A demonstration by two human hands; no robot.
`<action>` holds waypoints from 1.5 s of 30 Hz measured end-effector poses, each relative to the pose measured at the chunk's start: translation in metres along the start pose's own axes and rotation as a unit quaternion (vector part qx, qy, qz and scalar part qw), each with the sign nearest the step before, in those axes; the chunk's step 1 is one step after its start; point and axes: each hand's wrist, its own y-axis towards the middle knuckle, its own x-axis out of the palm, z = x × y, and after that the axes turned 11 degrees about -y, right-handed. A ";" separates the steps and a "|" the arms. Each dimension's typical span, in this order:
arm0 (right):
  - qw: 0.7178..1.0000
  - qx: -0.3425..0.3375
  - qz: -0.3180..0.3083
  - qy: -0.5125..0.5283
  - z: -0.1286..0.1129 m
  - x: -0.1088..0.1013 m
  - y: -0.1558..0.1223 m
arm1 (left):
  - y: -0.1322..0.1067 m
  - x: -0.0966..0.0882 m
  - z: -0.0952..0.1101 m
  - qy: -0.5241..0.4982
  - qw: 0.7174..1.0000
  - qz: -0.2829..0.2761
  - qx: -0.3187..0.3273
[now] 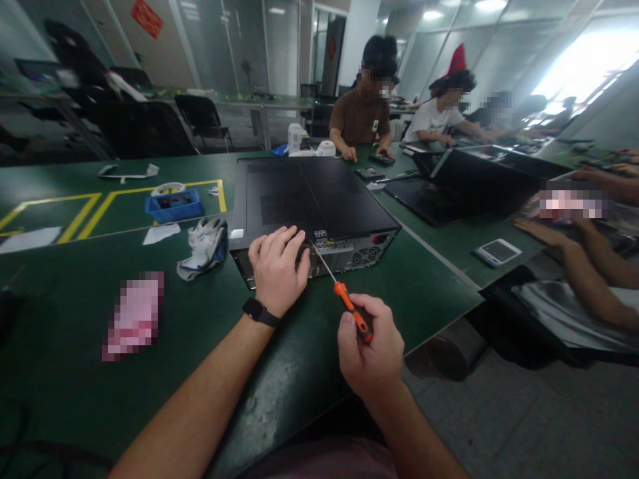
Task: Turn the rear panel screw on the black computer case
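"While my right hand [372,349] is clenched round the orange handle of the screwdriver [341,292], my left hand [277,269] lies palm down on the computer case [309,196], fingers draped over its rear top edge and not closed round anything."

"Where does the case sit from your grip?"

"Ahead of it and a little to the left, lying flat on the green table [74,293] with its rear panel facing me. The screwdriver's long axis runs from my right fist up and leftward, away from me. Its thin shaft slants to the panel, and the tip ends just beside my left fingertips, near the top edge. Whether the tip is seated in a screw I cannot tell; it is too small."

"Which hand is nearer the panel?"

"The left, since it is on the case itself. The right is back toward the table's near edge, reaching the case only through the tool."

"Anything close by?"

"A crumpled pair of gloves [204,246] lies just left of the case, with a blue tray [174,206] beyond them. A phone [498,251] lies well off to the right, near a co-worker's arm [574,259]."
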 end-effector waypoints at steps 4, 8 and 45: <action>1.000 0.005 -0.001 -0.003 -0.001 -0.001 0.002 | -0.001 0.000 0.000 0.002 1.000 0.001 0.004; 1.000 0.003 0.002 -0.002 0.000 -0.001 0.001 | -0.001 0.000 0.000 0.005 1.000 0.002 0.005; 0.999 0.025 0.006 0.038 -0.003 0.004 -0.002 | -0.001 0.000 -0.004 0.004 1.000 0.011 0.023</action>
